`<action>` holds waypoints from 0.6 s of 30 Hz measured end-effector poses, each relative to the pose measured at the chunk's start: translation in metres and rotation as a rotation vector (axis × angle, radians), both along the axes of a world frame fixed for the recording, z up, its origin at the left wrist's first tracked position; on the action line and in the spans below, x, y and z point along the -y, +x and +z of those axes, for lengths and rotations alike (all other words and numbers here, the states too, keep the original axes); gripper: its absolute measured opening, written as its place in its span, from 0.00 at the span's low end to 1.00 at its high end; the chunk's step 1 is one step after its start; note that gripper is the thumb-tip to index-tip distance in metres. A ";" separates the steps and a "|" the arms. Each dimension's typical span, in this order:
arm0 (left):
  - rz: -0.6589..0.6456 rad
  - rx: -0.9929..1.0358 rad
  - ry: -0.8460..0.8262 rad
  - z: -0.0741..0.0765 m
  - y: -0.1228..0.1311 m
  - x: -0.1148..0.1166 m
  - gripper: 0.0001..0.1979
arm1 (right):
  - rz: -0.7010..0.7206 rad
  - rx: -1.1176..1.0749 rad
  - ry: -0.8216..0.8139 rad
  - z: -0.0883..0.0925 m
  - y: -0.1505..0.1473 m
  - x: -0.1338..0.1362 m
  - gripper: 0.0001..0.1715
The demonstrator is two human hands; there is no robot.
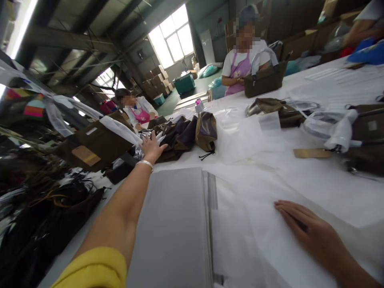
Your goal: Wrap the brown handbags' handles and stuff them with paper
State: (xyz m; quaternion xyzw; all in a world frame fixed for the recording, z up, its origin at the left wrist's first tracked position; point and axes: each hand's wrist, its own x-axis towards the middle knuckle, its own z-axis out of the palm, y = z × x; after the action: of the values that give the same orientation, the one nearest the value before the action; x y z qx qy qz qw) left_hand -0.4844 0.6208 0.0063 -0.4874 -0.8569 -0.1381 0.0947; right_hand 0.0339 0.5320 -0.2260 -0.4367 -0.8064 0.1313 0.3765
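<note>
My left hand (152, 149) reaches far out with its fingers spread. It is at the end of the white-wrapped strap (120, 129) of a dark brown bag (96, 146); whether it touches the strap I cannot tell. Just beyond and to the right of it lie crumpled dark bags (180, 138) and a small brown drawstring pouch (206, 131). Lower right, my right hand (315, 234) rests on thin white sheets (258, 224), its fingers extended and close together. Between my arms is a stack of grey sheets (177, 216).
Across the white table (237, 160), one person (240, 72) handles a brown bag (265, 80); another person (141, 110) leans in farther left. Several wrapped bags (367, 128) lie at the right. Black straps (54, 216) are heaped at the left.
</note>
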 end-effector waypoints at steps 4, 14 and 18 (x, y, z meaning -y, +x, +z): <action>0.092 0.076 -0.131 -0.027 -0.017 -0.031 0.59 | 0.003 0.075 0.098 0.002 -0.001 0.000 0.15; 0.029 -0.064 0.078 -0.110 0.015 -0.081 0.66 | -0.003 0.165 0.080 -0.007 0.008 0.006 0.17; -0.106 -0.124 0.113 -0.100 -0.001 -0.091 0.59 | -0.004 0.185 0.060 -0.011 0.010 0.006 0.18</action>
State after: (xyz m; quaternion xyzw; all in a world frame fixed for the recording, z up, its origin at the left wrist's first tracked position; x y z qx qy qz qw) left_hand -0.4850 0.7115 -0.0939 -0.5337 -0.8132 -0.1608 0.1674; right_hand 0.0436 0.5259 -0.2367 -0.4371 -0.8404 0.0656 0.3136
